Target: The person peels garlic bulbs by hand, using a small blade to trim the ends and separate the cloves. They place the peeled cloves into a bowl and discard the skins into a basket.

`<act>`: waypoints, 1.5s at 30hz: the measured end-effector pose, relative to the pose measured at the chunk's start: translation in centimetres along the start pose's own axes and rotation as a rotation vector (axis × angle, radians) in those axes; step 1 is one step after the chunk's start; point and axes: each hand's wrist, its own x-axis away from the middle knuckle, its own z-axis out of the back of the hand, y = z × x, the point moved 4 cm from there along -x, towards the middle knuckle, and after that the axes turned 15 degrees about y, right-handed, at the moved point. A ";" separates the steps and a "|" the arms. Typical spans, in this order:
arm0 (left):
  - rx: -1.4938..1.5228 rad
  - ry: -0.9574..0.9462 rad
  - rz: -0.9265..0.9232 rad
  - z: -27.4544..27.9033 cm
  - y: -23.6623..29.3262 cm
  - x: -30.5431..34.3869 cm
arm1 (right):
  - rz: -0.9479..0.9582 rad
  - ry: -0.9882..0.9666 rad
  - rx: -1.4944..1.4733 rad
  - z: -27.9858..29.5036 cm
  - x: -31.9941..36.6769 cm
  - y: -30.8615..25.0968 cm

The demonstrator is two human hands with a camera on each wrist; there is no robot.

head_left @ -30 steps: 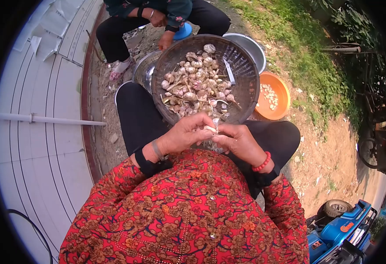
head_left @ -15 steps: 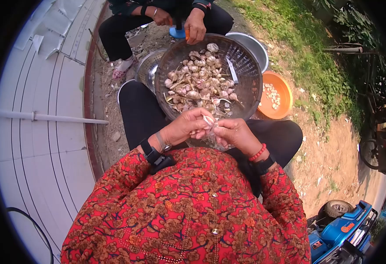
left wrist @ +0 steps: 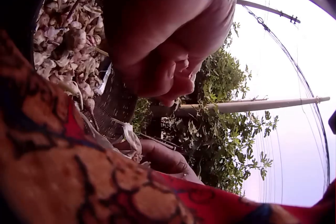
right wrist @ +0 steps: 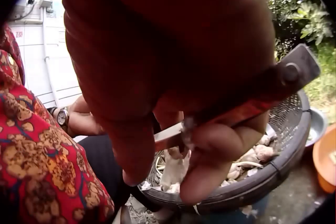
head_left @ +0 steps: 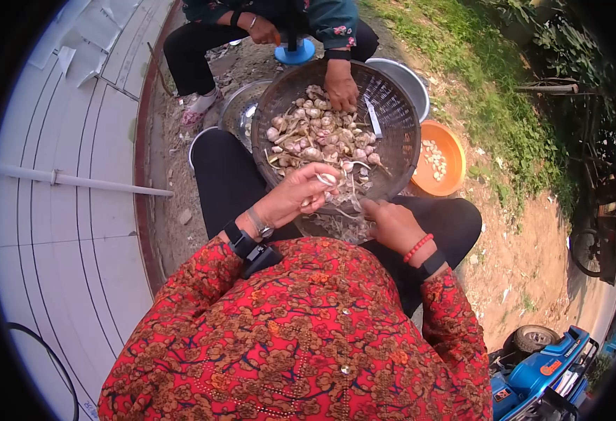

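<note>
My left hand (head_left: 297, 194) pinches a pale garlic clove (head_left: 327, 179) over the near rim of a dark woven basket (head_left: 398, 140). Curled fingers mostly cover the clove in the left wrist view. To its right, apart from it, my right hand (head_left: 393, 226) grips a small knife (right wrist: 298, 71); its riveted metal end sticks out past the palm, and a bit of blade shows between the fingers. Papery garlic skin (left wrist: 131, 141) hangs by the right fingertips. Garlic bulbs (head_left: 315, 130) with dry stalks fill much of the basket.
Facing me, another person's hand (head_left: 340, 88) reaches into the basket, close to a flat white strip (head_left: 373, 117). An orange basin (head_left: 455, 151) with peeled cloves stands at right. Metal bowls (head_left: 400, 70) sit beside and behind the basket, near a blue stool (head_left: 295, 53).
My hands have parted, the right one moving right while the left keeps the clove. The other person's hand went from outside the basket to its rim, then in among the bulbs.
</note>
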 end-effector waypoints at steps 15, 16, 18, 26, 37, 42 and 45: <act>-0.358 0.014 -0.322 -1.3 0.6 1.2 | -0.571 0.078 -1.236 1.7 -3.2 -3.4; -0.372 0.017 -0.333 -1.3 0.6 1.3 | -0.577 0.053 -1.231 1.9 -3.3 -3.6; -0.378 0.032 -0.333 -1.2 0.4 1.1 | -0.574 0.106 -1.226 1.1 -3.0 -3.4; -0.216 -0.032 -0.215 -0.5 -0.2 0.1 | -0.761 0.096 -1.318 -0.4 -3.1 -2.4; -0.190 0.016 -0.193 1.7 -1.0 -1.4 | -0.820 0.023 -1.144 -0.5 -6.3 -3.7; -0.011 0.000 -0.150 3.3 -1.7 -2.5 | -0.801 0.040 -1.105 -2.3 -8.0 -3.0; 0.057 -0.023 -0.111 4.3 -1.6 -2.8 | -0.683 0.113 -0.932 -2.8 -9.1 -2.7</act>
